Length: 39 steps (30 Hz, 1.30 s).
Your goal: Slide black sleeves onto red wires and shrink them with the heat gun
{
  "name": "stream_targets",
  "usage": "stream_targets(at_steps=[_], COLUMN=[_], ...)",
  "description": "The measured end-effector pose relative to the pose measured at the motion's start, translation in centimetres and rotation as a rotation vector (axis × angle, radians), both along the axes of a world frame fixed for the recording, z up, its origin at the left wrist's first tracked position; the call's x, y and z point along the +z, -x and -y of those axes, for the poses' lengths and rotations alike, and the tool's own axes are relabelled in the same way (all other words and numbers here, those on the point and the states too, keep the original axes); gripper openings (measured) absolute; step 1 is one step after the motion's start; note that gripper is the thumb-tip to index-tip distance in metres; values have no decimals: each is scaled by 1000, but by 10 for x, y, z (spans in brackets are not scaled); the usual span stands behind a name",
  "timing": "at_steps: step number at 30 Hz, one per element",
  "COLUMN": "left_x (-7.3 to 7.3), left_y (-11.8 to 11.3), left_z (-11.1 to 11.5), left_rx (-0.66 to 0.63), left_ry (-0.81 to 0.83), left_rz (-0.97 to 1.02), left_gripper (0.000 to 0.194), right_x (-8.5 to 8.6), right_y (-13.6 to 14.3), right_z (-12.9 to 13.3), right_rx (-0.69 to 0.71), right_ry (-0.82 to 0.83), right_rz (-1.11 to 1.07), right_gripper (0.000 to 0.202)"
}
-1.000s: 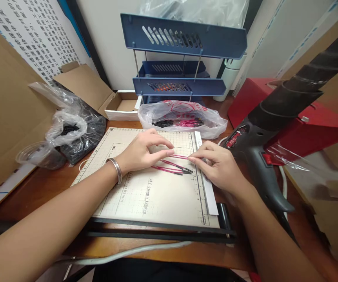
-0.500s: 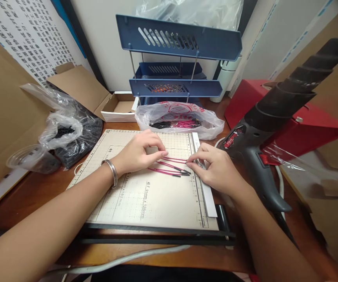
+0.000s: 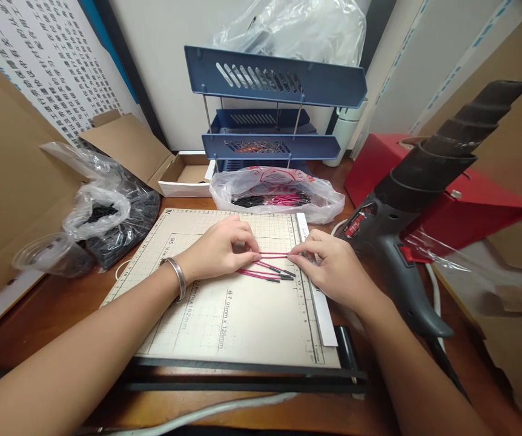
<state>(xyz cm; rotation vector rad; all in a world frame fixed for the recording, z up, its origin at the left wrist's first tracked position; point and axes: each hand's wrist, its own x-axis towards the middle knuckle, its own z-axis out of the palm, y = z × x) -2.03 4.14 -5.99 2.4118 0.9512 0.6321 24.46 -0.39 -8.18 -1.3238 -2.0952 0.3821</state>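
Two thin red wires (image 3: 274,255) run level between my hands above a cream paper-cutter board (image 3: 261,321) with printed grid lines. The thumb and finger of my left hand (image 3: 231,247) pinch them at one end; a silver bangle is on that wrist. My right hand (image 3: 322,257) pinches the other end near the board's white edge strip (image 3: 320,297), its fingertips hiding the wire tips. Just below, several more red wires (image 3: 261,274) with black sleeved ends (image 3: 283,277) lie on the board, partly under my left hand.
A plastic bag (image 3: 324,203) of red and black wires lies behind the board, before a blue rack (image 3: 270,145). On the right, a heat gun (image 3: 392,224) leans by a red box (image 3: 379,151). At left are an opened carton (image 3: 183,188), a bag of black pieces (image 3: 140,212) and a clear tub (image 3: 52,254).
My left thumb and finger have come onto the wires, which now stretch straighter between both hands. The whole view has shifted slightly, so things sit lower in the picture.
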Motion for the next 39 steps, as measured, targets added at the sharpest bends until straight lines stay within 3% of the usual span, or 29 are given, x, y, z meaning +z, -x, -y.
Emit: stream_targets(at_steps=[11, 19, 24, 27, 31, 39], left_x=[-2, -2, 0, 2, 2, 3], left_y=[-6, -8, -9, -9, -10, -11], left_z=[-2, 4, 7, 8, 9, 10], left_rx=[128, 16, -43, -50, -91, -47], left_ry=[220, -85, -178, -206, -232, -125], left_rz=[86, 201, 235, 272, 301, 338], left_gripper=[13, 11, 18, 15, 12, 12], right_x=[-1, 5, 7, 6, 5, 12], right_y=[-2, 0, 5, 6, 8, 10], right_z=[-4, 1, 5, 5, 5, 8], right_rx=[5, 36, 86, 94, 122, 145], right_ry=[106, 30, -39, -86, -171, -210], right_rz=[-39, -163, -262, -284, -316, -338], right_gripper=[15, 16, 9, 20, 7, 11])
